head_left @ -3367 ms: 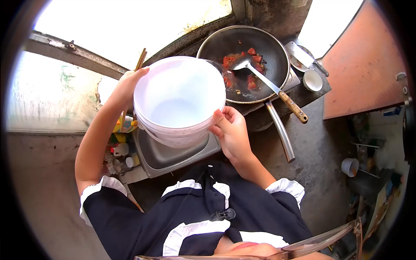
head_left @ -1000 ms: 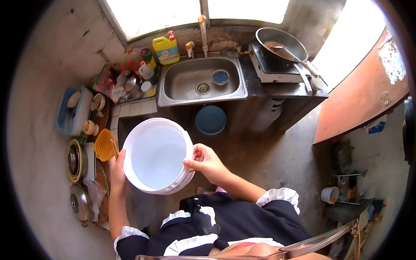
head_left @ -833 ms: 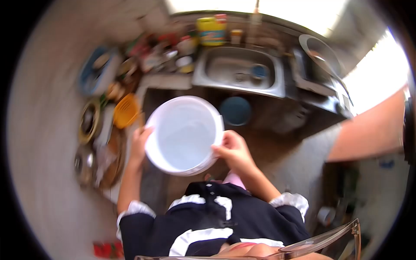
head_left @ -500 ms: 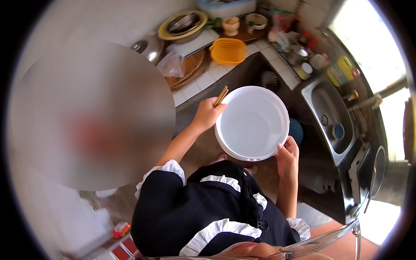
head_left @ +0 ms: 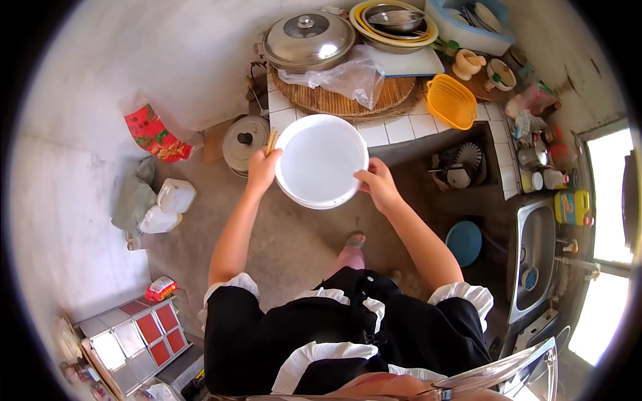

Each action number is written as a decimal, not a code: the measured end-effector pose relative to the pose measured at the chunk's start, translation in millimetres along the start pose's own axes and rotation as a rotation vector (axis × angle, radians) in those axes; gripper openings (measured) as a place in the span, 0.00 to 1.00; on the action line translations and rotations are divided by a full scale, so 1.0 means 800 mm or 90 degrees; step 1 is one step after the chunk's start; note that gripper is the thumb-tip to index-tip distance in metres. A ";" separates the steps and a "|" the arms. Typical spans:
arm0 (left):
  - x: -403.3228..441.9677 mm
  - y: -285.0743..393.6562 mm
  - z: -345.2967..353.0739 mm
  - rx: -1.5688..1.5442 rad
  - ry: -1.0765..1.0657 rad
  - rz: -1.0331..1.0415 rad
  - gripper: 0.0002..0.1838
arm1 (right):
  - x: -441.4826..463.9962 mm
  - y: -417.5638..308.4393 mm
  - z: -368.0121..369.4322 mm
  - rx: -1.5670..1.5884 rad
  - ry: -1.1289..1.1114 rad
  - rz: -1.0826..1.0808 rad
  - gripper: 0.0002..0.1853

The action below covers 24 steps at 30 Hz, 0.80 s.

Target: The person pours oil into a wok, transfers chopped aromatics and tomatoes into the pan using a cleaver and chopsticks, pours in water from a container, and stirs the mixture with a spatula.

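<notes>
A round white plastic basin (head_left: 322, 164) is held up in front of my body over the floor. My left hand (head_left: 262, 170) grips its left rim, with a few wooden chopsticks (head_left: 271, 142) pinched in the same hand and pointing up. My right hand (head_left: 381, 185) clasps the right side of the rim, thumb on top. The inside looks pale and smooth; whether it holds water I cannot tell. Just beyond the basin, a clear plastic bag (head_left: 348, 75) lies on a round wooden board (head_left: 304, 99).
A lidded metal pan (head_left: 309, 41), stacked bowls (head_left: 394, 45) and an orange basket (head_left: 451, 101) stand on the tiled counter. To the right are a sink (head_left: 535, 257) and a blue basin (head_left: 463, 243). A lidded pot (head_left: 246, 148) and white jugs (head_left: 167, 207) sit at left.
My view and body have turned left, away from the sink. The white basin, still in both hands, now hangs near the counter's wooden board, and the pot, jugs and cabinet have come into view.
</notes>
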State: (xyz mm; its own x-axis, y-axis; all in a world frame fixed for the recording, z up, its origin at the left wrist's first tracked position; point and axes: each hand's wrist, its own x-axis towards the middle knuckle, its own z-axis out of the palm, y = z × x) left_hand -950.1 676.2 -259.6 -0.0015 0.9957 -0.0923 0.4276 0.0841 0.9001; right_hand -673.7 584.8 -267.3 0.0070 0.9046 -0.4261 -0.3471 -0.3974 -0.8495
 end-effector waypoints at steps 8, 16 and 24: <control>0.113 -0.050 -0.055 0.081 0.107 -0.037 0.20 | 0.158 0.022 0.074 0.059 -0.053 0.013 0.16; 0.168 -0.080 -0.057 0.176 0.081 0.003 0.20 | 0.231 0.011 0.081 -0.021 -0.050 -0.055 0.15; 0.153 -0.024 -0.063 0.619 0.149 0.169 0.18 | 0.211 -0.014 0.050 -0.507 0.067 -0.247 0.27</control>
State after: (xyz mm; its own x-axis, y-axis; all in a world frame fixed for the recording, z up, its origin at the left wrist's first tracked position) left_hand -1004.4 798.6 -266.6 0.0676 0.9690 0.2377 0.9852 -0.1024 0.1372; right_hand -706.3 747.7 -317.4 0.0888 0.9945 -0.0559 0.4524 -0.0903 -0.8872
